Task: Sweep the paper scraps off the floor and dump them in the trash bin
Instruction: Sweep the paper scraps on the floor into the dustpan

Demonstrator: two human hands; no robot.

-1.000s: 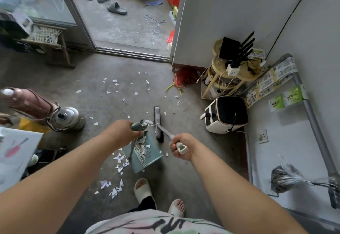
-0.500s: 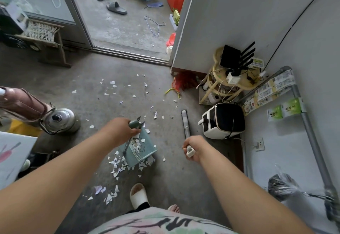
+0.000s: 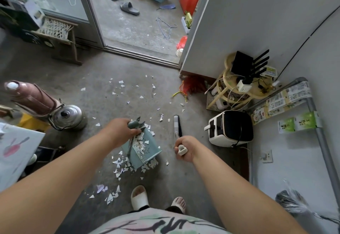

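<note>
My left hand (image 3: 120,131) grips the handle of a teal dustpan (image 3: 147,153) that rests on the concrete floor with white paper scraps inside it. My right hand (image 3: 184,148) grips the white end of a broom handle. The broom head (image 3: 177,124) lies on the floor to the right of the dustpan, pointing away from me. White paper scraps (image 3: 127,167) are heaped at the dustpan's near edge. More scraps (image 3: 128,88) are scattered farther out toward the doorway. No trash bin can be made out for certain.
A metal kettle (image 3: 69,117) and a folded pink umbrella (image 3: 29,97) stand at the left. A white appliance (image 3: 230,129) and a stool with a router (image 3: 246,79) crowd the right corner. My sandalled feet (image 3: 139,197) are just behind the dustpan. An open sliding door (image 3: 139,53) lies ahead.
The broom head has swung from right beside the dustpan out to the right, away from it. The dustpan stays in place with scraps in it, and more scraps lie at its near edge.
</note>
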